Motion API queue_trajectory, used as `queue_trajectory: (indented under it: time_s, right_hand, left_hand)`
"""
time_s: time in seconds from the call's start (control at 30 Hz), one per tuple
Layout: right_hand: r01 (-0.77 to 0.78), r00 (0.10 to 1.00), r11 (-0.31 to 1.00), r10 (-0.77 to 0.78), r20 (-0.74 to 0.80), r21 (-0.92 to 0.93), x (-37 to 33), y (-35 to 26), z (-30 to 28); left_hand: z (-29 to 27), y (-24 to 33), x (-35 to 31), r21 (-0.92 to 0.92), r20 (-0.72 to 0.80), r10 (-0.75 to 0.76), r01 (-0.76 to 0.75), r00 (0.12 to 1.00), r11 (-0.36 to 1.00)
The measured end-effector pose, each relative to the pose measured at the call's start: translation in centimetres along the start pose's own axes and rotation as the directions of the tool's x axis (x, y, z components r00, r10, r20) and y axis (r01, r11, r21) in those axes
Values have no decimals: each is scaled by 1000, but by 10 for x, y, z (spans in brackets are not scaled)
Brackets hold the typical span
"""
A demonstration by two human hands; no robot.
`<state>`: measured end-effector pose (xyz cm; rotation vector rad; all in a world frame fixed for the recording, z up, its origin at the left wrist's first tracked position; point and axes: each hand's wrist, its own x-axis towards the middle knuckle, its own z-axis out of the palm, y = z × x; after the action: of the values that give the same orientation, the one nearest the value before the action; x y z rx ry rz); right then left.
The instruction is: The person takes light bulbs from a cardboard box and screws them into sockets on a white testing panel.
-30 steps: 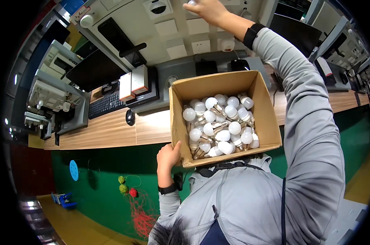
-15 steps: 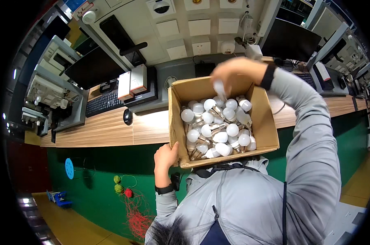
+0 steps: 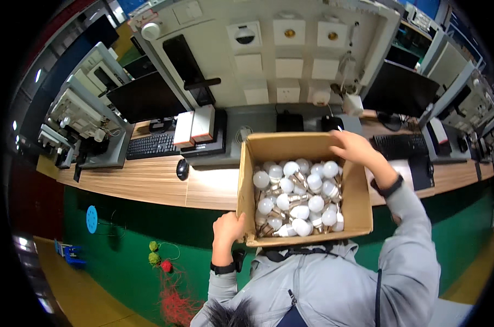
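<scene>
A brown cardboard box (image 3: 359, 218) stands open at the near edge of the desk, against my body. Many white light bulbs (image 3: 315, 204) with metal bases lie jumbled inside it. My left hand (image 3: 228, 229) grips the box's near left corner, its thumb by the rim. At the far right corner my right hand (image 3: 358, 149) has its fingers curled over the rim; no bulb shows in it, though part of its grip is hidden.
Left of the box are a black mouse (image 3: 182, 169), a keyboard (image 3: 154, 146) and white boxes (image 3: 194, 126). A wall panel (image 3: 290, 68) with sockets and fittings rises behind. A monitor (image 3: 400, 90) stands at right. Yarn (image 3: 173, 297) lies on the green floor.
My right hand has left the inside of the box, where it held a bulb, and moved to the far right rim. My left hand keeps its corner. The view has tilted up.
</scene>
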<state>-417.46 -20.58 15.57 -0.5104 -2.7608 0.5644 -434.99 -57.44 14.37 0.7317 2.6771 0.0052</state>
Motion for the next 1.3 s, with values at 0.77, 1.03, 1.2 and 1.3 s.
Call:
queue_trajectory:
  time_s: [0.77, 1.03, 1.2, 1.3]
  right_hand:
    - [-531, 765, 847, 472, 437, 14, -109, 51, 60]
    - [-354, 839, 932, 351, 415, -74, -87, -72, 87]
    - [-211, 868, 966, 254, 427, -147, -64, -180, 135]
    - [-122, 868, 982, 176, 465, -144, -45, -272, 138]
  left_hand:
    - [23, -4, -33, -151, 53, -153, 159, 987, 976]
    - [62, -127, -101, -347, 4, -293, 276, 956, 896]
    - [67, -241, -158, -417, -31, -394, 347, 918, 840]
    - [73, -305, -193, -468, -70, -449, 369, 891, 803]
